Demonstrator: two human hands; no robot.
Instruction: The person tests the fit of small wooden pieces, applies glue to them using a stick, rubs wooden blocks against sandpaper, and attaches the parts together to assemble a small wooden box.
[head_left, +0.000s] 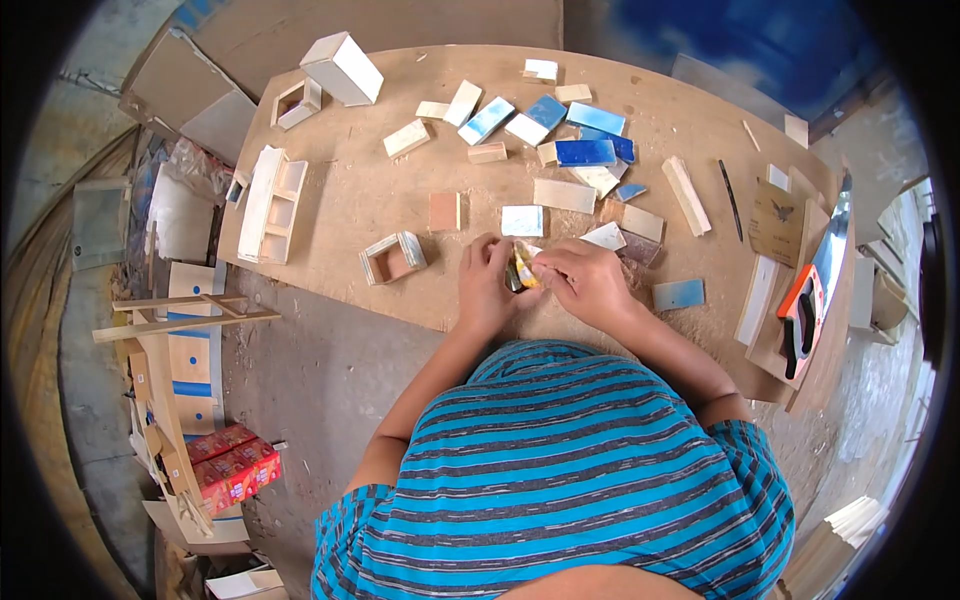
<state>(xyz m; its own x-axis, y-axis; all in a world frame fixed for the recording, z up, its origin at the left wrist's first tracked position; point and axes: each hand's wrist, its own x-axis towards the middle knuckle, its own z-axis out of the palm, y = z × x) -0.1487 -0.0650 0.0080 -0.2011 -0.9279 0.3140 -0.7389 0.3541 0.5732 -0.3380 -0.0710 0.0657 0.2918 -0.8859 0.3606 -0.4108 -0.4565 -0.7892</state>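
Near the front edge of the table, my left hand (487,282) is closed around a small yellow-and-dark container (524,268), much of it hidden by the fingers. From the other side, the fingers of my right hand (582,277) are pinched against the same container. Just beyond my hands lies a white-faced block (522,220). A small open wooden box (392,259) sits to the left of my left hand, and a reddish-brown block (444,211) rests behind that box. To the right of my right hand is a light blue piece (679,294).
Several blue, white and bare wood blocks (586,153) are scattered across the wooden table (345,190). A compartmented wooden piece (273,205) and a tall white box (342,69) stand at left. At right are an orange-handled handsaw (815,285), sandpaper (776,222) and a dark pencil-like stick (731,200).
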